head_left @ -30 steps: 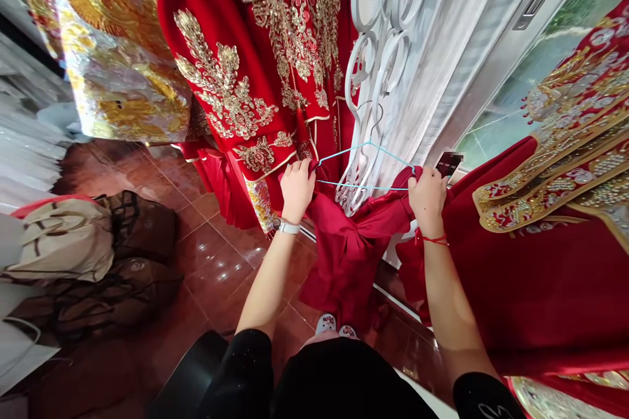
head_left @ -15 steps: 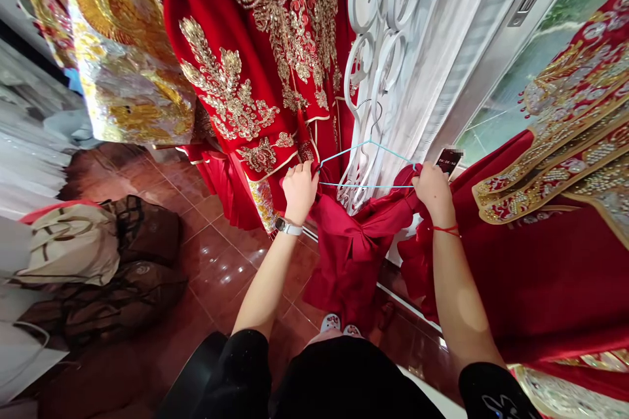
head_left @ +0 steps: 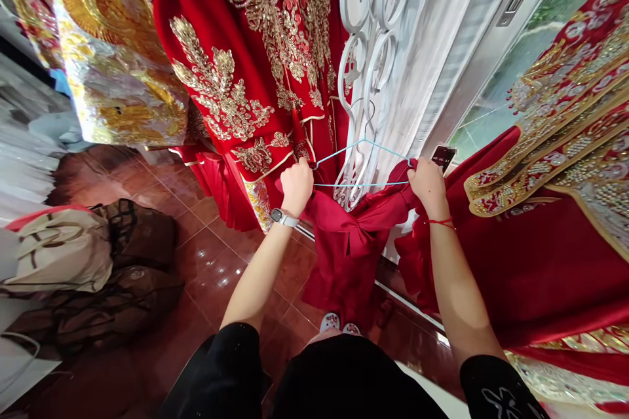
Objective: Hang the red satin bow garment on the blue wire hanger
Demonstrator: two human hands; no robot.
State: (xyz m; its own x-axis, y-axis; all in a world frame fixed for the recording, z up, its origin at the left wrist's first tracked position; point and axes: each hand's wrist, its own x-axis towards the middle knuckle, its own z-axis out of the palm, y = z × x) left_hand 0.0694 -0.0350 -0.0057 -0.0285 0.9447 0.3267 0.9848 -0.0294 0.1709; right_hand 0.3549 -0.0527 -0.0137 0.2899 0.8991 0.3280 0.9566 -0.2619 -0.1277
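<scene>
A dark red dress (head_left: 339, 249) with a bow-like gather at its chest hangs in front of me from a thin light-blue wire hanger (head_left: 364, 140). My left hand (head_left: 297, 187) is closed on the dress at the hanger's left end. At the other end, my right hand (head_left: 428, 184) grips the dress fabric, fingers curled near the hanger's corner. The dress top is stretched between both hands. The hanger's hook points up in front of the white scrolled metalwork (head_left: 366, 52); whether it hangs on it I cannot tell.
Red gowns with gold embroidery (head_left: 226, 91) hang at left, and another beaded red garment (head_left: 550, 177) at right. A phone (head_left: 443, 157) showing a timer is beyond my right hand. Beige and brown bags (head_left: 63, 242) lie on the tiled floor (head_left: 211, 268).
The whole view has shifted slightly, so most things sit a little further left. Both hands keep their grip on the dress, and my left fingers look more tightly curled.
</scene>
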